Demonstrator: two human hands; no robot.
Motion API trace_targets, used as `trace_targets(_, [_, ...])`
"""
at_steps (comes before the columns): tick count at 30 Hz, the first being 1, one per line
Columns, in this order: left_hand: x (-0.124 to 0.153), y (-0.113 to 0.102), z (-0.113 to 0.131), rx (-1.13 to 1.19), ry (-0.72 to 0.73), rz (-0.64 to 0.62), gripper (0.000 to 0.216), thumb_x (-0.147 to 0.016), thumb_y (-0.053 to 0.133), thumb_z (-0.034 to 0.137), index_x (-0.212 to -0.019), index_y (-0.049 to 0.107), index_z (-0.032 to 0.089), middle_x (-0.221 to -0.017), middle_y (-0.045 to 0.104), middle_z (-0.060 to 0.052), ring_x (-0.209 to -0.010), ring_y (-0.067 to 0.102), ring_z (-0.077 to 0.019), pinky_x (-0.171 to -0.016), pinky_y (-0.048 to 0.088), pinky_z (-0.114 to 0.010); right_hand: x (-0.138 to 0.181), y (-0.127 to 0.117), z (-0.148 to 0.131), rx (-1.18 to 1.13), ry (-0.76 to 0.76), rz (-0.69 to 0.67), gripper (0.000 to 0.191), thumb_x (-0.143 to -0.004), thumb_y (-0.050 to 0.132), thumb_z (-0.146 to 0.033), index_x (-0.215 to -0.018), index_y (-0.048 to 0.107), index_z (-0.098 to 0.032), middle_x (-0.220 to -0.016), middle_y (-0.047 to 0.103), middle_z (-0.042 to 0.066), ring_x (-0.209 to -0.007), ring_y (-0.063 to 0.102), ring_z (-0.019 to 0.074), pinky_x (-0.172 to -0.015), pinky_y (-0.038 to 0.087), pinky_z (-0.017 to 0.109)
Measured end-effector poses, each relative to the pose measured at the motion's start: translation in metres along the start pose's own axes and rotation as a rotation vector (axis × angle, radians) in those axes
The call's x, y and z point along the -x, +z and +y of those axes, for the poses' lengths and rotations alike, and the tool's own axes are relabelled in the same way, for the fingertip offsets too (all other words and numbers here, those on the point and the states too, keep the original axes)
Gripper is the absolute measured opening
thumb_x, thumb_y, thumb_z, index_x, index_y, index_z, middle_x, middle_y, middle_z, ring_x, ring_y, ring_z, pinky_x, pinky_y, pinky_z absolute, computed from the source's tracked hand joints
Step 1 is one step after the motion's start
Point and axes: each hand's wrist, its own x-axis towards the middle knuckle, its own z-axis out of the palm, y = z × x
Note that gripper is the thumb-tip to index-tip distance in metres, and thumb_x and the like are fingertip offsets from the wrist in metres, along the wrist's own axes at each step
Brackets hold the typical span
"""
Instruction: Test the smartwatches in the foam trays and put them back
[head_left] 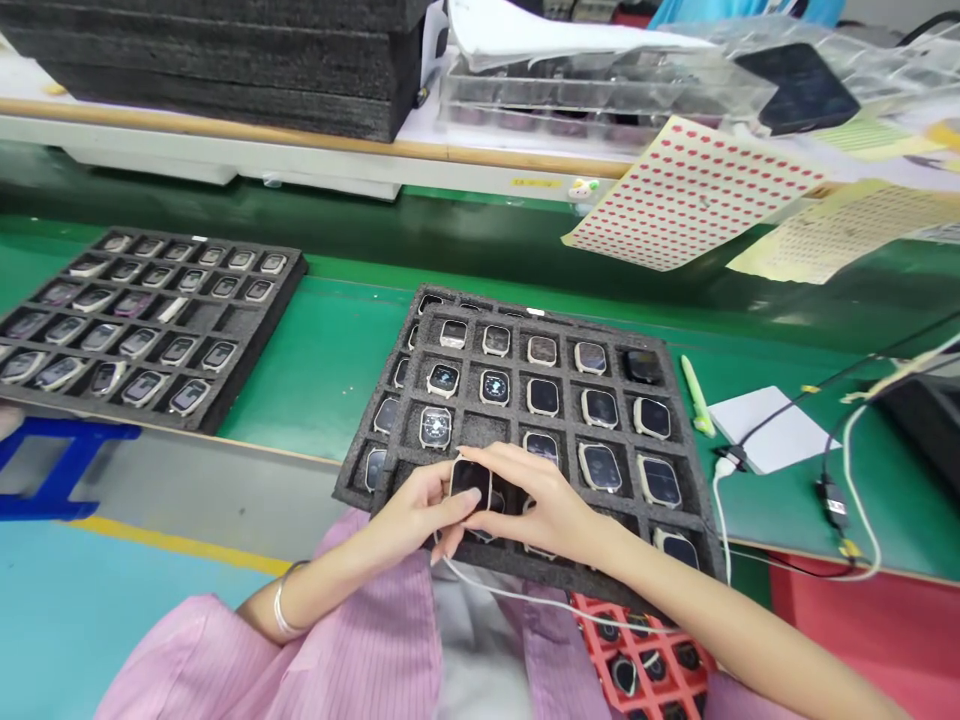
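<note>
Both my hands meet over the near edge of a black foam tray (667, 500) of square smartwatch bodies. My left hand (420, 515) pinches one watch body (470, 479) with a dark screen, held just above the tray. My right hand (544, 505) curls over the same watch from the right, fingertips on its top edge. A white cable (525, 598) runs under my hands along the tray's near side. An empty cell (484, 432) sits just beyond the held watch. Three watches at the tray's left have lit screens (436, 427).
A second foam tray of watches (247, 345) lies at the left on the green belt. A red tray (645, 665) rests in my lap. A green pen (696, 395), white card (776, 435) and cables (836, 500) sit right. Sticker sheets (690, 195) and stacked foam (225, 60) stand behind.
</note>
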Motion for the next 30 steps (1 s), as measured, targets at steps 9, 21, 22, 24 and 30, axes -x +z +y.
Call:
trace_targets(9, [-0.005, -0.005, 0.01, 0.23, -0.054, -0.063, 0.028, -0.085, 0.059, 0.037, -0.079, 0.058, 0.009, -0.07, 0.071, -0.012, -0.025, 0.035, -0.0022, -0.027, 0.012, -0.017, -0.009, -0.002, -0.006, -0.296, 0.208, 0.041, 0.038, -0.095, 0.052, -0.043, -0.123, 0.061, -0.018, -0.087, 0.063, 0.006, -0.076, 0.06, 0.0175, -0.071, 0.052, 0.032])
trace_targets(21, [-0.002, 0.001, 0.017, 0.121, -0.007, -0.033, 0.03, -0.083, 0.064, 0.039, -0.089, 0.059, 0.011, -0.066, 0.066, -0.005, -0.029, 0.032, -0.0013, -0.03, 0.016, -0.017, -0.01, -0.009, -0.007, -0.404, 0.171, 0.009, 0.033, -0.094, 0.057, -0.036, -0.122, 0.061, -0.02, -0.093, 0.059, 0.005, -0.083, 0.063, 0.0178, -0.075, 0.054, 0.031])
trace_targets(22, [-0.001, 0.002, 0.018, 0.054, 0.021, 0.014, 0.03, -0.083, 0.065, 0.04, -0.091, 0.06, 0.011, -0.063, 0.064, -0.002, -0.03, 0.033, -0.0015, -0.03, 0.017, -0.017, -0.011, -0.012, -0.008, -0.331, 0.126, -0.03, 0.037, -0.092, 0.06, -0.036, -0.126, 0.058, -0.02, -0.096, 0.058, 0.006, -0.087, 0.062, 0.0189, -0.078, 0.054, 0.034])
trace_targets(24, [0.0, 0.004, 0.019, -0.052, 0.056, 0.092, 0.031, -0.081, 0.068, 0.039, -0.092, 0.061, 0.011, -0.061, 0.059, 0.001, -0.031, 0.033, -0.0011, -0.031, 0.019, -0.016, -0.011, -0.015, -0.01, -0.148, 0.049, -0.085, 0.051, -0.087, 0.066, -0.033, -0.134, 0.05, -0.02, -0.103, 0.056, 0.009, -0.094, 0.059, 0.0214, -0.083, 0.052, 0.038])
trace_targets(30, [-0.004, 0.004, 0.014, -0.093, 0.029, 0.111, 0.026, -0.08, 0.071, 0.031, -0.092, 0.061, 0.011, -0.059, 0.051, 0.006, -0.037, 0.033, -0.001, -0.035, 0.024, -0.015, -0.007, -0.013, -0.012, 0.148, -0.03, -0.051, 0.047, -0.091, 0.059, -0.025, -0.136, 0.046, -0.021, -0.111, 0.054, 0.011, -0.099, 0.057, 0.0235, -0.083, 0.054, 0.039])
